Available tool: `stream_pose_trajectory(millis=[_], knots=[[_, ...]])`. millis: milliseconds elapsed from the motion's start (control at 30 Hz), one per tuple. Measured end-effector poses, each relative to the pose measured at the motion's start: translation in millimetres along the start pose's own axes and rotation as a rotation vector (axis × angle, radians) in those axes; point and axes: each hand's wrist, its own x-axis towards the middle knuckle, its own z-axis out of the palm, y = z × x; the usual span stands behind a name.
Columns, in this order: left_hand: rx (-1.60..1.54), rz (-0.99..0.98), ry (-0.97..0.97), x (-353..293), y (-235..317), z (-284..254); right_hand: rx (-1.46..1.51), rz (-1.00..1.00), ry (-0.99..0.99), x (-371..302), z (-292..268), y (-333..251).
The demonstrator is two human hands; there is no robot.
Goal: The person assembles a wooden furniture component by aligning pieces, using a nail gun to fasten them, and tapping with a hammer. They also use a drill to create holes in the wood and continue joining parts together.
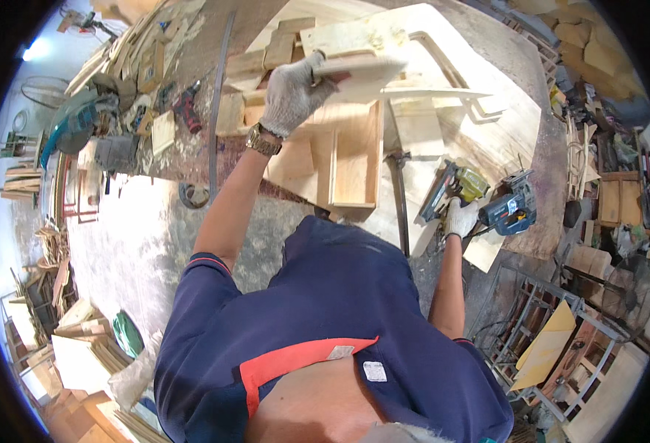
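Student: Which inscriptions can be read here?

Instructor: None with certainty; small pale lettering lies along the side of the dark-blue and black plastic-bodied jigsaw (513, 209), too fine to make out; its kind cannot be told.

Student: And on the clothing?

Instructor: Two label-like patches appear on the navy-blue short-sleeved fabric shirt (332, 277); the first, a greyish-white rectangular patch (341, 352), lies on the coral-red collar band (288, 356); the second, a white rounded-square patch (375, 371), sits on navy cloth just beside the neck opening; neither yields legible characters.
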Motion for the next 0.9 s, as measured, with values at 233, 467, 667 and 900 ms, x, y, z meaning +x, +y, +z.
stream_pose_trajectory(millis=[233, 467, 667, 900], knots=[[-0.135, -0.211, 0.290, 40, 19, 20, 0.036, 0.030, 0.011, -2, -1, 0], [-0.166, -0.418, 0.394, -22, -4, 35, 0.051, 0.013, -0.004, 11, 0, 7], [-0.270, -0.523, 0.307, -53, -26, 38, 0.280, -0.008, -0.385, 37, -30, -13], [-0.325, -0.680, 0.122, -70, -24, 14, 0.117, -0.284, -0.170, -33, -107, -98]])
